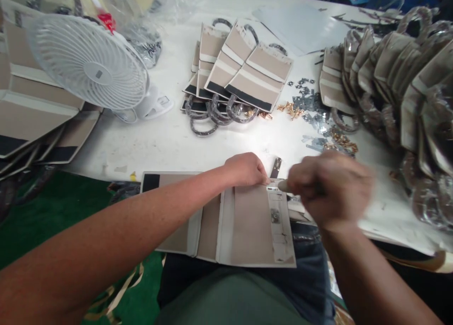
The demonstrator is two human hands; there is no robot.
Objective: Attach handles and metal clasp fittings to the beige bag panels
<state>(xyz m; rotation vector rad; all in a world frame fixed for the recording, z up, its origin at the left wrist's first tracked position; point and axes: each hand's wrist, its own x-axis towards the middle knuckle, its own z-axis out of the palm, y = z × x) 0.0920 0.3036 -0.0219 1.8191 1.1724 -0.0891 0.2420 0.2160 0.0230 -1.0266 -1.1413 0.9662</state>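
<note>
A beige handbag panel (247, 226) with pale strips and a black end strip lies flat at the table's front edge, partly over my lap. My left hand (247, 168) rests at its far edge with thumb and fingers pinched there; what lies under the fingertips is hidden. My right hand (331, 188), smeared by motion, is a fist around a hand tool whose pale end (283, 186) points at a small slot in the panel. A square metal piece (275, 215) sits on the panel's right strip. Just beyond the edge is a dark strap with metal end (276, 166).
A white fan (95, 72) stands at left beside stacked bag panels (38, 112). Several panels with wrapped handles (244, 70) lie ahead, and more bags (385, 70) crowd the right. Gold fittings (292, 110) and metal plates (311, 103) are scattered between them on the white table (148, 150).
</note>
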